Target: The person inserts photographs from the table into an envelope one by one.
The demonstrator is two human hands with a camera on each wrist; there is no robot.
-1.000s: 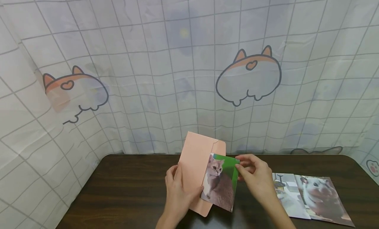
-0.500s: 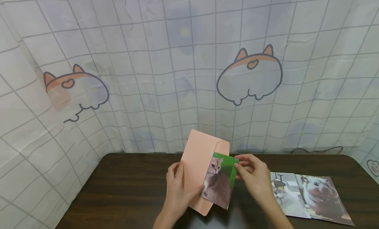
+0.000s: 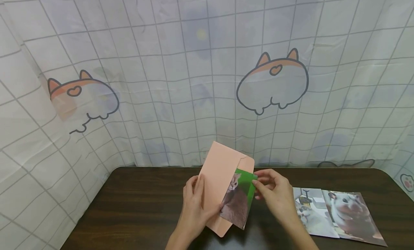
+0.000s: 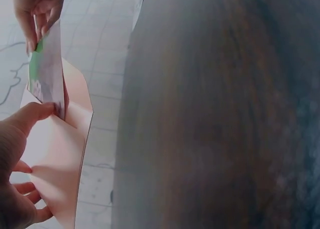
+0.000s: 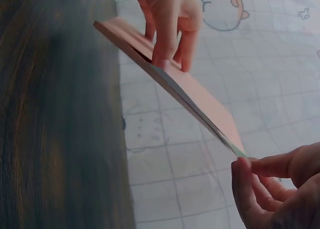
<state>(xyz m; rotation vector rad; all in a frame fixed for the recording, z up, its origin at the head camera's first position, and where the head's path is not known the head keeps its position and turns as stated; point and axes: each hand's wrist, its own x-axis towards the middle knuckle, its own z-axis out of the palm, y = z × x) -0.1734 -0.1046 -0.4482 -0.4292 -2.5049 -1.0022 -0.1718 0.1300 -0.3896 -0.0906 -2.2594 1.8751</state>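
Observation:
A pink envelope (image 3: 216,171) is held tilted above the table by my left hand (image 3: 195,206), thumb on its front near the opening and fingers behind. Partly inside the envelope's mouth sits a cat photo (image 3: 236,203) with a green background; its left part is hidden by the envelope. My right hand (image 3: 275,192) pinches the photo's upper right corner between thumb and fingers. In the left wrist view the photo (image 4: 47,71) stands in the mouth of the envelope (image 4: 55,154). The right wrist view shows the envelope (image 5: 210,106) edge-on, with fingertips (image 5: 241,164) at the photo's corner.
Two more photos lie on the dark wooden table (image 3: 139,207) to the right: a hamster photo (image 3: 349,214) and, overlapping beside it, a pale picture (image 3: 313,212). A white grid-patterned curtain (image 3: 181,81) with cartoon animals hangs behind the table.
The cat photo has slid left, deeper into the envelope, with my right hand moving along. The envelope has shifted slightly right and tilted a little more.

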